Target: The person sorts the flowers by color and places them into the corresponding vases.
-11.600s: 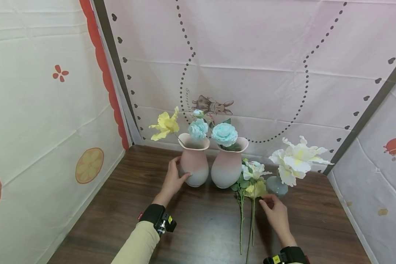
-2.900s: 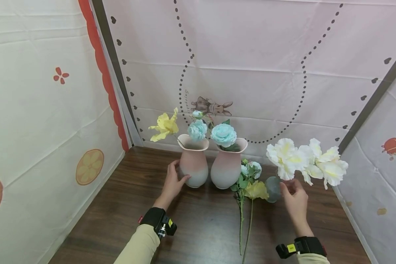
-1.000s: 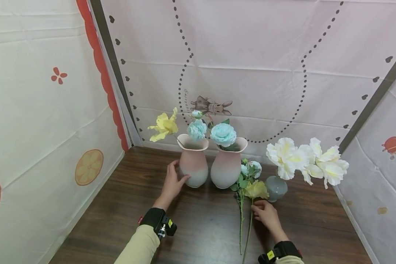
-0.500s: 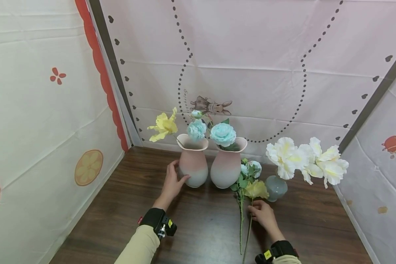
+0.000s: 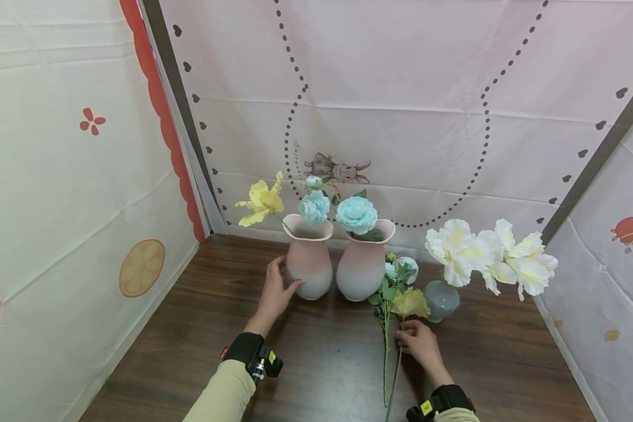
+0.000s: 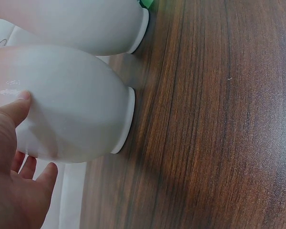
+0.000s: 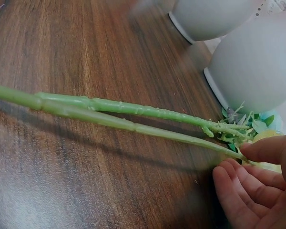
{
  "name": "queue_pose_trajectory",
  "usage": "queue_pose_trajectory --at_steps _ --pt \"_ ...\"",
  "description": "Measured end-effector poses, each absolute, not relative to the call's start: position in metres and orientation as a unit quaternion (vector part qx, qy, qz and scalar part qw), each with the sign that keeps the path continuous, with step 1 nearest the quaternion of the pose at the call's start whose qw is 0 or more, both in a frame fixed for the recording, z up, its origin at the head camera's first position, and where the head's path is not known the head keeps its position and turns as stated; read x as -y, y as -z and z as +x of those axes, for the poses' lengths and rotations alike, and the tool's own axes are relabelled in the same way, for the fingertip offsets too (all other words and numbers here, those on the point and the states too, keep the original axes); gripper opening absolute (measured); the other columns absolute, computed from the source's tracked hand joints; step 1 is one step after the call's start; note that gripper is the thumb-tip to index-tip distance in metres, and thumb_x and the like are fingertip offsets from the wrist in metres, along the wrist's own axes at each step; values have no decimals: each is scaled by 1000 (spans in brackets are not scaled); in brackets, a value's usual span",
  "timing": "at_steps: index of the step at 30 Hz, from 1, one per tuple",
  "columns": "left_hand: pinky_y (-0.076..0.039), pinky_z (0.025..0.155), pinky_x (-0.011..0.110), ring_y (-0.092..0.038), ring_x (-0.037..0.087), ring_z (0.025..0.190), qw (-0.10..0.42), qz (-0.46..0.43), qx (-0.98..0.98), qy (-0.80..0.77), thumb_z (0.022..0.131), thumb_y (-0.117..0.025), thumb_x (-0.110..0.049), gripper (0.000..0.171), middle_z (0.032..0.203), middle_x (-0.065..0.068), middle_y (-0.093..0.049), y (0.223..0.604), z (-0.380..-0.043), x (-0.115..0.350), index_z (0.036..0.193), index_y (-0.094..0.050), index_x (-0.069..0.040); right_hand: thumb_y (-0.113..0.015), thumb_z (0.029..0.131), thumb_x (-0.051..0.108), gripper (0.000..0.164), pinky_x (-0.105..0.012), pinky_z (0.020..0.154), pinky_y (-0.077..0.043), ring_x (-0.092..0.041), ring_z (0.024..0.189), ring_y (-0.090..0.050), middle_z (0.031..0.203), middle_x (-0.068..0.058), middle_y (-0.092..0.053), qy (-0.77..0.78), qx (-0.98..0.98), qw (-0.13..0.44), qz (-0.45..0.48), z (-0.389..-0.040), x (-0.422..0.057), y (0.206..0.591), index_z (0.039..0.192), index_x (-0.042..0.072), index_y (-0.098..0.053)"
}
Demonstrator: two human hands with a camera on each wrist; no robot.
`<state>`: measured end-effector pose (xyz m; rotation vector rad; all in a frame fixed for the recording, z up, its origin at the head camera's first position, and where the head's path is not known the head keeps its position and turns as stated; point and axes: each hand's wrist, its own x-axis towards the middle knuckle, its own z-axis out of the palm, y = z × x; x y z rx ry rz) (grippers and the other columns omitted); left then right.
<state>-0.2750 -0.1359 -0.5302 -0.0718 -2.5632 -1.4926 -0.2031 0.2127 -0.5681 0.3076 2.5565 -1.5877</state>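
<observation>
Shifted since the head frame about three seconds back: right hand [image 5: 421, 346], from beside the small grey vase [image 5: 443, 300] to the stem of the lying yellow flower [image 5: 410, 303]. Vases and blooms look unmoved.

Hands now: well apart. Right one pinches the yellow flower's stem, thumb against fingers, just under the bloom. Left hand [image 5: 274, 293] grips the side of the left pink vase [image 5: 309, 266], thumb on the front, fingers curling behind.

Location: yellow flower on the counter [image 5: 327, 363], bloom just beside the small grey vase; whether petals touch it, cannot tell. Blue spray [image 5: 389, 293] lies alongside, its stem close to the yellow one.

Handling notes (judgement): pinch the stem, not the petals. Ease the bloom clear of the spray's leaves before lifting, so the neighbouring stem is not dragged. Watch the long tail end. Keep away from the white flowers [image 5: 456, 252]; that small vase is probably top-heavy. Left grip: light, steadying only.
</observation>
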Motion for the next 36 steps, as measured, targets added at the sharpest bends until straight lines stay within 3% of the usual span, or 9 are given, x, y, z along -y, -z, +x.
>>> queue_pose_trajectory --at_steps 16,22,36 --pt "-40 119 49 -33 34 147 89 -22 861 500 94 -70 -20 74 152 17 -29 530 -275 135 149 -23 -6 -56 98 7 33 -37 66 -64 -18 76 -69 96 -25 -71 538 -834 55 109 -202 -211 564 122 -15 -55" --pt "-41 116 52 -38 39 141 103 -32 862 495 93 -71 -19 74 150 21 -31 533 -275 136 148 -24 -3 -56 98 6 34 -38 68 -64 -19 78 -70 96 -25 -71 549 -827 50 110 -201 -212 562 125 -15 -55" --pt "-41 116 52 -39 39 141 102 -32 860 499 93 -71 -18 75 150 21 -31 533 -275 136 149 -24 -2 -56 97 2 34 -31 65 -63 -13 72 -68 92 -19 -72 590 -796 53 124 -202 -216 559 126 -16 -55"
